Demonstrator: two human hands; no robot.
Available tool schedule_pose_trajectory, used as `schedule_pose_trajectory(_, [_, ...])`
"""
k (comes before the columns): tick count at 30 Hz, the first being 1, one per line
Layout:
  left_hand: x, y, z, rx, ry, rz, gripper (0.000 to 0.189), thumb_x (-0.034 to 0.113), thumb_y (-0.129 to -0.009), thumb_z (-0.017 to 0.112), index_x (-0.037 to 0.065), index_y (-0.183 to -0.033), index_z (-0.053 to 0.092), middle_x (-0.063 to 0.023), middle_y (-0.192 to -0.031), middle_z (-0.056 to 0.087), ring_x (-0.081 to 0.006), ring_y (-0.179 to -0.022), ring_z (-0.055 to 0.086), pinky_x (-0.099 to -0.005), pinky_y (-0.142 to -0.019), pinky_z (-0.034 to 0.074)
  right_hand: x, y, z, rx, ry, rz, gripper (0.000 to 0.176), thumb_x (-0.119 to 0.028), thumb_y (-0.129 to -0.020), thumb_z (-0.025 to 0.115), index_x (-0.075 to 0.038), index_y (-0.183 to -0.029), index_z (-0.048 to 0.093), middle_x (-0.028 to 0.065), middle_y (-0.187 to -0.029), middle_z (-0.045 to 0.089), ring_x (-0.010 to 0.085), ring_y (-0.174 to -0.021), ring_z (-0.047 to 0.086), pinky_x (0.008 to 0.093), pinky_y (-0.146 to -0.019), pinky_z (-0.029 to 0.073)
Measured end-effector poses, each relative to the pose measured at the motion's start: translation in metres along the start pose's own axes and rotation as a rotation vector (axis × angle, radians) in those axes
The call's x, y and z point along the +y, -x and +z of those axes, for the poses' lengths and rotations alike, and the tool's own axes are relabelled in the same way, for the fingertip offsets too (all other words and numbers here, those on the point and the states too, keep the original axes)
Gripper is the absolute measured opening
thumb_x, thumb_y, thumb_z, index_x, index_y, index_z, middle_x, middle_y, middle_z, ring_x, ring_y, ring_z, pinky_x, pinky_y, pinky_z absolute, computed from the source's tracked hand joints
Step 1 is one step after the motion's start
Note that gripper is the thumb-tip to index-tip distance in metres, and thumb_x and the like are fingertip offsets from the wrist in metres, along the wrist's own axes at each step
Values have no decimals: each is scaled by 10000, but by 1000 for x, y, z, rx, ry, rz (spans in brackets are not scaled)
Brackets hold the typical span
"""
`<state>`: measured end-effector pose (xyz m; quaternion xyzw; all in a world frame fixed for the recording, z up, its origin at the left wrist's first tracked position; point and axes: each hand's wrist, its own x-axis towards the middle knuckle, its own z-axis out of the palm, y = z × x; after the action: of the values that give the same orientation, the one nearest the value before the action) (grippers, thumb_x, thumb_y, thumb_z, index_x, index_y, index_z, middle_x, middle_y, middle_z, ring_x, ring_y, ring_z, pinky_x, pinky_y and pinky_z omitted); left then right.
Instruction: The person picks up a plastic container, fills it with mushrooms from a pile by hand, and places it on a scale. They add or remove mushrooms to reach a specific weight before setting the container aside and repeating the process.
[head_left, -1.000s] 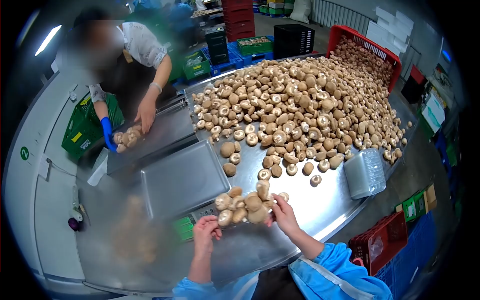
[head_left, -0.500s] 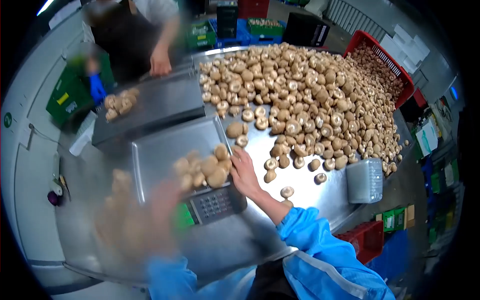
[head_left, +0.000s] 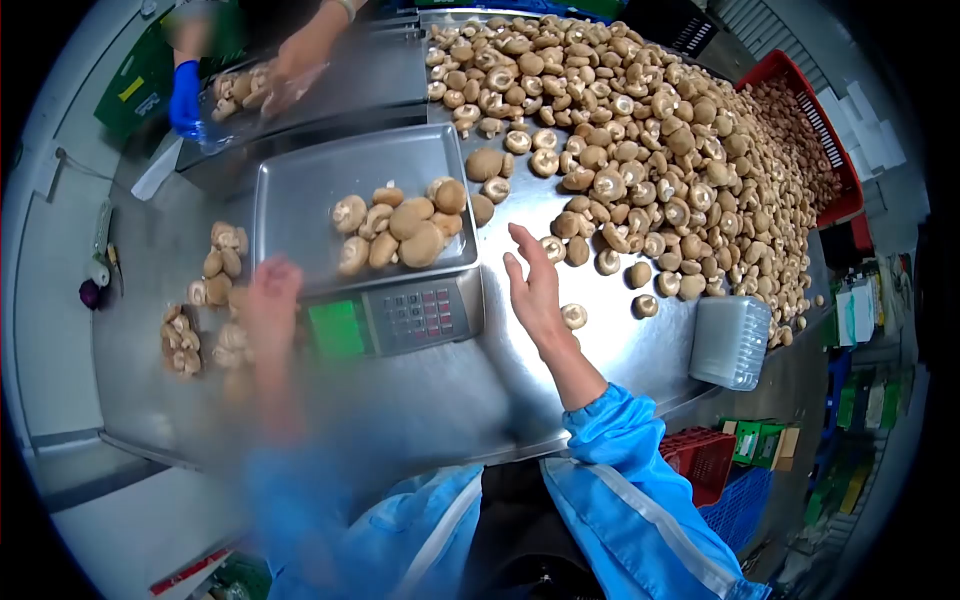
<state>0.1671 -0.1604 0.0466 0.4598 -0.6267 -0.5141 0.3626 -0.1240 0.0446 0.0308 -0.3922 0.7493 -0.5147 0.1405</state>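
Note:
Several brown mushrooms lie in the right part of the metal tray on a scale with a keypad and a green display. My left hand, smeared by motion, is at the scale's front left corner, beside groups of mushrooms on the steel table. To the right of the scale, my right hand is over the table with its fingers apart and nothing in it. Beyond it spreads a large heap of mushrooms.
A stack of clear plastic trays stands at the right table edge. A red crate of mushrooms leans behind the heap. Across the table, another person's hands, one blue-gloved, are at a second group of mushrooms.
My right hand has left the tray's edge and moved right. My left hand has moved up, still blurred. The view has shifted, and the other person's bare hand has come to the mushrooms.

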Motion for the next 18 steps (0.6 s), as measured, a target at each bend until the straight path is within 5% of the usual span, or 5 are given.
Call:
schedule_pose_trajectory(2, [27,6,2,75,7,35,356,104,-888,669,-5,-1213,572,-56,-1073,630,-96,-940,595,-232,-769,493,-12,1,-6,10,8,-42,393,-78,-939,516,-6,-1325,489,205,-1288,555,366,-1201,526,409,-1017,412])
schedule_pose_trajectory(5, [43,2,3,22,-73,214,384,115,-891,670,2,-1243,563,-77,-1117,625,-108,-962,595,-237,-807,495,-27,0,-12,-12,54,-136,387,-44,-921,537,-9,-1305,494,203,-1289,545,372,-1214,514,418,-1025,410])
schedule_pose_trajectory(9, [64,-3,27,-63,-274,271,526,240,-848,705,24,-1296,535,-137,-1293,571,-270,-1209,535,-386,-1005,436,-28,-4,-9,-28,117,-238,410,-30,-901,583,-47,-1304,511,170,-1300,548,337,-1231,515,386,-1024,428])
schedule_pose_trajectory(12, [73,-7,65,-198,-635,631,639,309,-795,731,45,-1332,505,-174,-1376,501,-355,-1331,418,-459,-1090,339,-35,-15,-6,-54,122,-284,426,-8,-876,589,-45,-1292,506,184,-1320,510,368,-1217,506,405,-999,444])
schedule_pose_trajectory(18, [65,-16,98,-314,-805,750,781,419,-743,746,83,-1388,462,-186,-1425,449,-413,-1383,326,-515,-1119,250,-45,-41,17,-34,123,-305,482,-40,-877,598,-29,-1338,458,214,-1390,449,384,-1271,459,415,-1043,412])
